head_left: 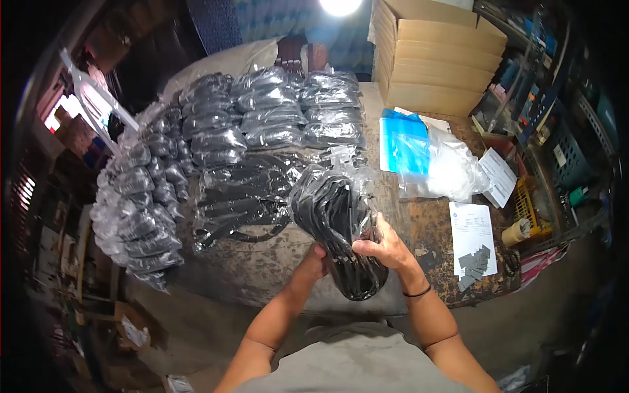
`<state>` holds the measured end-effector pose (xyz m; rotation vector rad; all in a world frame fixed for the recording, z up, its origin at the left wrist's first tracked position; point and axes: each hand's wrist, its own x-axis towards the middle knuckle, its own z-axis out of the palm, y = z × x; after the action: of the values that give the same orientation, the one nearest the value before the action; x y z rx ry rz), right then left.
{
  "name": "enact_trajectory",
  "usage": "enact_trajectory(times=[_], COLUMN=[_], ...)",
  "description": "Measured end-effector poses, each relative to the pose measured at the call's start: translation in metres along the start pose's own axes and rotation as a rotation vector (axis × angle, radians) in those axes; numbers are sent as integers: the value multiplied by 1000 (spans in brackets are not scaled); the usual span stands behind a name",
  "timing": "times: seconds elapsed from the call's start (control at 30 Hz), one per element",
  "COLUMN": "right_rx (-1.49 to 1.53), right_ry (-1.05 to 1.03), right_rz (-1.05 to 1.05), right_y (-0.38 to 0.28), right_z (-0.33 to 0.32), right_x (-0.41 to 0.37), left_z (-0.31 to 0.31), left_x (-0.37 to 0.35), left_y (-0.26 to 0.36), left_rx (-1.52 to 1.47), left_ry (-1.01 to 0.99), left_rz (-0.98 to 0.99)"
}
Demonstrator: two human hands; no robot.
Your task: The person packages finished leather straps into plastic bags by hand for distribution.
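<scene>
A clear plastic bag of black curved parts [337,229] is held between both hands above the table's front edge. My left hand [313,262] grips its left side, with most of the fingers hidden behind it. On the right side, my right hand [385,245] holds the bag with the thumb on top. Just left of the bag, more black strips in clear plastic [242,196] lie flat on the worn table [255,268]. Stacked bags of black parts [268,108] stand behind them.
More bags [141,209] are heaped at the left. At the right are blue and clear plastic bags [409,144], a printed sheet [466,226] with small grey pieces [475,265], a yellow basket [527,206] and a tape roll [515,232]. Cardboard boxes [439,65] stand behind.
</scene>
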<state>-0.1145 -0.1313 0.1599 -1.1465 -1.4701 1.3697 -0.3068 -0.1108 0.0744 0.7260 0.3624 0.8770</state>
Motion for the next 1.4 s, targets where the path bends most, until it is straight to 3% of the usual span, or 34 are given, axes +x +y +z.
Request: enact_trajectory(times=[0.03,0.1,0.17,0.2,0.3,0.33,0.37,0.43,0.5,0.57,0.63,0.7,0.77,0.97,1.03,1.1,1.13,1.17,1.27,1.4], right_rx=[-194,-231,-478,-473,-385,-579,-592,-320,-118,-200,-117,164,280,907,1031,1154,1148,1167,1012,869], right_ry=[53,-14,233,297,275,181,178,99,44,4,29,84,131,225,211,278,291,299,399,360], right_rz=[-33,13,-324,-329,-387,-364,-362,-151,-40,-188,-163,29,46,179,174,121,103,94,-2,-44], right_y=[1,-3,-4,-16,-18,-25,-29,-34,-30,-22,-5,6,39,93,107,116,118,120,119,125], right_z=[5,16,31,40,57,56,57,61,59,60,59,57,47,23,10,-3,-13,-23,-56,-95], right_x=[4,14,23,25,33,35,39,46,49,52,55,51,40,-17,-32,-41,-46,-50,-60,-73], left_z=[-8,-20,-31,-38,-48,-46,-43,-27,-20,-18,-3,8,19,35,45,58,66,73,94,118], left_x=[-1,-2,-8,-9,-10,-11,-11,-12,-10,-6,-8,-9,-9,13,22,35,41,47,69,92], left_y=[-5,-16,-20,-21,-18,-8,2,19,36,45,59,59,60,32,19,-1,-15,-25,-61,-74], left_rx=[-30,-199,-245,-223,-226,-208,-187,-213,-50,-51,36,241,280,455,513,665,704,722,621,726], left_ry=[-3,-75,-62,-49,-5,0,6,27,177,186,219,307,290,55,46,106,200,194,80,114], left_rz=[9,51,50,61,115,95,74,142,92,63,25,11,-192,-272,-317,-206,-162,-175,23,-228])
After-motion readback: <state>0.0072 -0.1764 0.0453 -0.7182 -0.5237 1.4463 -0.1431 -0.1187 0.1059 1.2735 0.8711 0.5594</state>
